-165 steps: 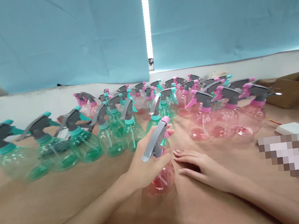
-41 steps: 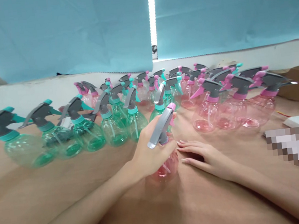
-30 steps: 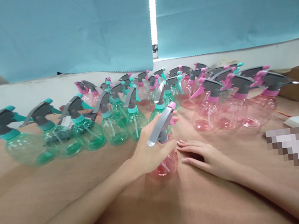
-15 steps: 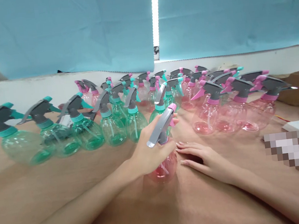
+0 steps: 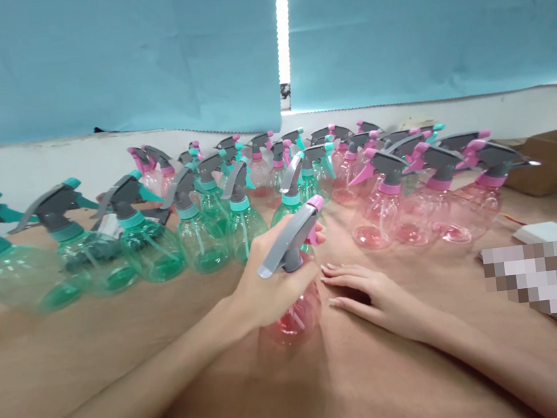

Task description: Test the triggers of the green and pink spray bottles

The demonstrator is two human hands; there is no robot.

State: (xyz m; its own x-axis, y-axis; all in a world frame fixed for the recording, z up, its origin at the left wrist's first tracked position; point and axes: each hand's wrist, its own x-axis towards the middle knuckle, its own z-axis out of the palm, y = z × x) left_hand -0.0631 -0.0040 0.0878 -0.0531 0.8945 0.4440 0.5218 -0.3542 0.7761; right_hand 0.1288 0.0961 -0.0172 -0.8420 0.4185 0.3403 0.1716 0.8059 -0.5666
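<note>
My left hand (image 5: 267, 284) is wrapped round the neck of a pink spray bottle (image 5: 295, 311) with a grey trigger head and a pink nozzle. The bottle stands upright on the brown table (image 5: 123, 347). My right hand (image 5: 368, 292) lies flat on the table just right of the bottle, fingers stretched out and pointing left, close to the bottle's side. Behind them stand a row of green spray bottles (image 5: 196, 238) on the left and a group of pink spray bottles (image 5: 400, 215) on the right.
More mixed bottles crowd the back near the white wall ledge (image 5: 27, 170). A cardboard box (image 5: 545, 162) sits at the far right. A white flat box (image 5: 543, 232) and a blurred-out item lie at the right edge. Blue curtains hang behind.
Both hands and the held bottle keep the same pose. Only the view has shifted slightly, sliding the scene a little to the left.
</note>
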